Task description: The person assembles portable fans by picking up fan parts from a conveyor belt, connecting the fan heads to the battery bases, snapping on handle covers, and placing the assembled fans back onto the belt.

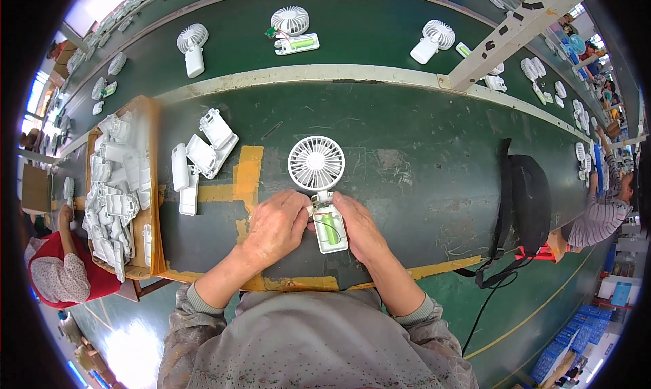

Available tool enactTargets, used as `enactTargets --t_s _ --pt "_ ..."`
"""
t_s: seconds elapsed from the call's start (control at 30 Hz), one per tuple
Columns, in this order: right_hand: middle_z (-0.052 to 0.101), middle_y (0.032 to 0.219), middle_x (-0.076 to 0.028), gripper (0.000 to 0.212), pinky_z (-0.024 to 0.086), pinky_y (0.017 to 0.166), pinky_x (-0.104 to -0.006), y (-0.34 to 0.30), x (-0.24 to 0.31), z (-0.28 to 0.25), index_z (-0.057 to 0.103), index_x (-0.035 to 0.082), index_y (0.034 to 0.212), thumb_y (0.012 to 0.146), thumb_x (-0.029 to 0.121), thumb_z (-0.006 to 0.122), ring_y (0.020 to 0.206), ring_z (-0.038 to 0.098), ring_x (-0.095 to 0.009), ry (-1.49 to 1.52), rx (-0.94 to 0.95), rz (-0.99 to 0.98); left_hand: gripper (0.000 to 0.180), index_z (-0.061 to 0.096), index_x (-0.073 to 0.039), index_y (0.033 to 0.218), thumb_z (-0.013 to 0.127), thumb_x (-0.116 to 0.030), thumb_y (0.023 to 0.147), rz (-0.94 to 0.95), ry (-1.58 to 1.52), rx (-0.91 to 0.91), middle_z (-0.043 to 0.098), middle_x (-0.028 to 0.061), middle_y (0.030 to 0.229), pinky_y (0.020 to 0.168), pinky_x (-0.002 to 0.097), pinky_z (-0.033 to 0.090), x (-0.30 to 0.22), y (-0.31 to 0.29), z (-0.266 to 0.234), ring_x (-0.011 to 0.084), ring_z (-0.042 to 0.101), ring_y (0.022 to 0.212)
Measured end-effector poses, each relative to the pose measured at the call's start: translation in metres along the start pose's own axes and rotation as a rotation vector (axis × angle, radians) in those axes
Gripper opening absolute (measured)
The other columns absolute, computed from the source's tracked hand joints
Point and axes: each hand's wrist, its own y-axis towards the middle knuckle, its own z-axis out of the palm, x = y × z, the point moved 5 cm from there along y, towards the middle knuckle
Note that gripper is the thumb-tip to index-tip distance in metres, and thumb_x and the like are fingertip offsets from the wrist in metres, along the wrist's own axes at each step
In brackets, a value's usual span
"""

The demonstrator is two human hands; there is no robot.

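Note:
A white handheld fan [316, 163] lies on the dark green worktable in front of me, its round grille pointing away. Its handle housing [332, 245] is uncovered, showing a green cylindrical battery [330, 229] and thin dark and red wires. My left hand [277, 227] is closed at the left of the fan's neck, thumb and forefinger pinched near a small whitish part. On the other side, my right hand [361, 227] grips the handle's right edge near the neck. The fingertips partly hide the joint between grille and handle.
On the left stands a cardboard box [157, 240] of white plastic shells, with several loose shells [210, 151] beside it. A black bag [529, 199] with straps lies at right. Beyond a pale rail [271, 77], more fans [194, 46] lie on a green belt. People sit at both sides.

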Motion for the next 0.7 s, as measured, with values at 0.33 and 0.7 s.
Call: enactTargets --t_s 0.33,0.7 --pt "0.062 0.095 -0.010 0.033 0.053 0.070 -0.0264 -0.0011 -0.0007 -0.0014 0.053 -0.004 0.109 0.096 0.025 0.041 0.081 0.064 -0.016 -0.075 -0.041 -0.036 0.007 0.056 -0.003 0.080 0.057 0.001 0.074 0.032 0.082 -0.005 0.056 0.0122 0.073 0.059 0.0394 0.045 -0.0003 -0.0004 0.0022 0.0313 0.057 0.068" --pt "0.062 0.093 -0.007 0.031 0.052 0.069 -0.0248 0.0015 -0.0053 -0.0045 0.054 -0.003 0.107 0.097 0.023 0.040 0.079 0.062 -0.012 -0.119 -0.043 -0.056 0.010 0.056 -0.001 0.083 0.060 0.002 0.074 0.008 0.001 -0.046 0.058 0.0125 0.075 0.059 0.0369 0.048 -0.0005 -0.0053 0.0028 0.0309 0.059 0.068"
